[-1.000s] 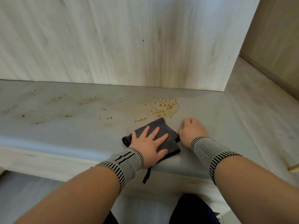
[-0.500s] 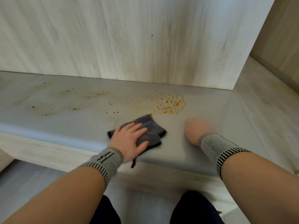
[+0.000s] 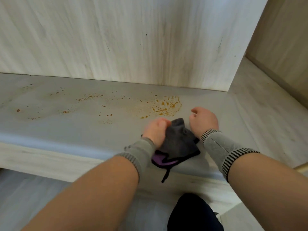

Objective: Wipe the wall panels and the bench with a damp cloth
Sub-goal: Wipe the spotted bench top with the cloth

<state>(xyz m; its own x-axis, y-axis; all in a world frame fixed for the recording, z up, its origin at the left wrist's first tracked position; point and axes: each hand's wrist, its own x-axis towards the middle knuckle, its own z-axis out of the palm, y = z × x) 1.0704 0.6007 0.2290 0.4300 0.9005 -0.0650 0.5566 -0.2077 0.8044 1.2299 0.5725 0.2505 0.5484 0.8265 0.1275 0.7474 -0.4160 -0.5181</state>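
Note:
A pale grey bench [image 3: 70, 129] runs across the view below light wood-grain wall panels [image 3: 126, 39]. Orange-brown splatter [image 3: 165, 105] marks the bench top, thickest just beyond my hands. My left hand [image 3: 155, 130] grips a bunched dark grey cloth [image 3: 179, 142] with a purple underside and a black loop that hangs over the bench's front edge. My right hand [image 3: 204, 121] rests on the bench just right of the cloth, its fingers curled under and holding nothing.
Smaller orange specks [image 3: 88, 97] trail leftward along the bench. A tan side panel [image 3: 283, 44] stands at the far right behind the bench corner. The floor [image 3: 25, 194] and my dark-clothed knee [image 3: 193, 212] lie below the bench's front edge.
My left hand went from pressing flat on the cloth to gripping it bunched up, and shifted right toward my right hand. My right hand stayed on the bench.

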